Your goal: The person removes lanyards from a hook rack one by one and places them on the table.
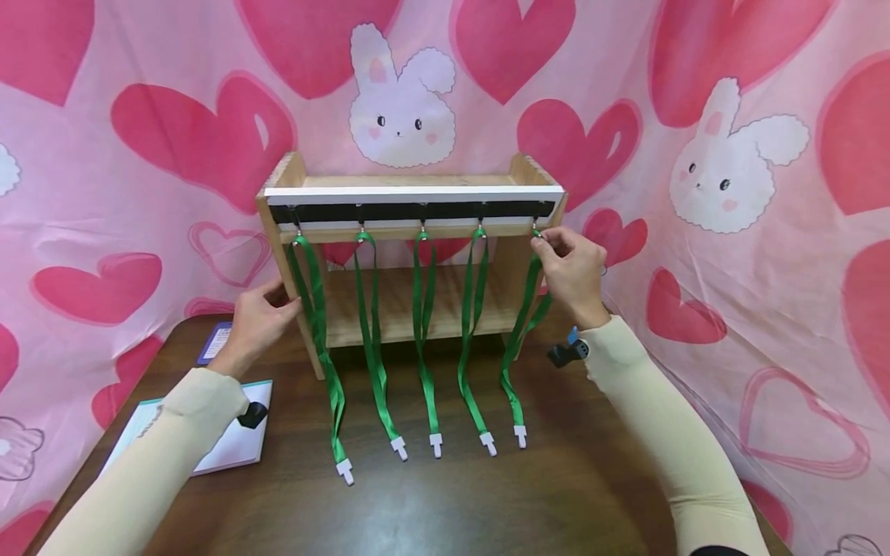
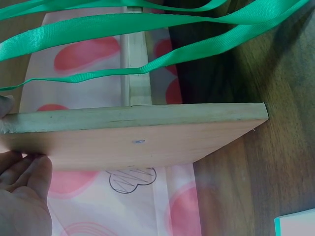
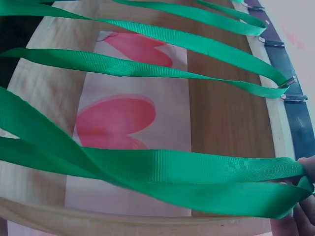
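Now pinching with the nearer right hand (image 1: 573, 270) a green lanyard (image 3: 157, 164), trailing lengthwise downward at the wooden shelf (image 1: 396, 305)'s right end; gripping the shelf's left side with the left hand (image 1: 260, 320).

Five green lanyards (image 1: 428, 378) with white clips (image 1: 436, 445) hang from the wooden rack (image 1: 396, 293), which stands on the bench (image 1: 389, 517). The right hand (image 1: 573, 272) pinches the rightmost lanyard (image 1: 510, 357) at its top; the left hand (image 1: 259, 320) holds the rack's side.
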`<control>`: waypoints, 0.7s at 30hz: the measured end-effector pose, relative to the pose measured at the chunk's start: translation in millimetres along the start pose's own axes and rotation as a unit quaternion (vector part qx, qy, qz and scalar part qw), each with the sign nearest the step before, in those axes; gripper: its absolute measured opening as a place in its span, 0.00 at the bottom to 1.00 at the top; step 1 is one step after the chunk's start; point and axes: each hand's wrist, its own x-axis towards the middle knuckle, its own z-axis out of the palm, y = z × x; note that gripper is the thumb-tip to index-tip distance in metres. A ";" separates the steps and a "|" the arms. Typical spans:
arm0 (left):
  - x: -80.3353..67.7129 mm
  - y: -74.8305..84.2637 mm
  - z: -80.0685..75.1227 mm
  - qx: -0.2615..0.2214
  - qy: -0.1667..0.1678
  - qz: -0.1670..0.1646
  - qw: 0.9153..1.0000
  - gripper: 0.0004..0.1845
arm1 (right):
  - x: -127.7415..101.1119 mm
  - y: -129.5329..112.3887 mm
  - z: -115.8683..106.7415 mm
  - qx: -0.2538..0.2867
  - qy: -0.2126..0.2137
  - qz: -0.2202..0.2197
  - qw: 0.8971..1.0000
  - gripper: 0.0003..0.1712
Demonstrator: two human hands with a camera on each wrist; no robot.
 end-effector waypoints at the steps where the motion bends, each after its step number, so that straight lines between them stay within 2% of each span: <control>1: 0.0 -0.4 0.2 0.001 0.001 0.000 1.000 0.32 | 0.3 -0.4 -1.0 0.000 -0.002 -0.002 1.000 0.10; 12: 2.2 -1.4 1.9 -0.003 -0.006 0.006 1.000 0.31 | -2.9 3.1 -6.8 0.005 0.022 -0.042 0.999 0.11; 17: 1.7 -0.3 -0.9 0.002 -0.007 -0.002 1.000 0.33 | -0.7 2.1 -9.4 0.024 -0.004 -0.035 0.999 0.10; 21: 1.9 1.2 -0.6 0.003 -0.005 0.000 1.000 0.32 | 1.2 2.9 -12.5 0.068 -0.029 -0.020 0.997 0.08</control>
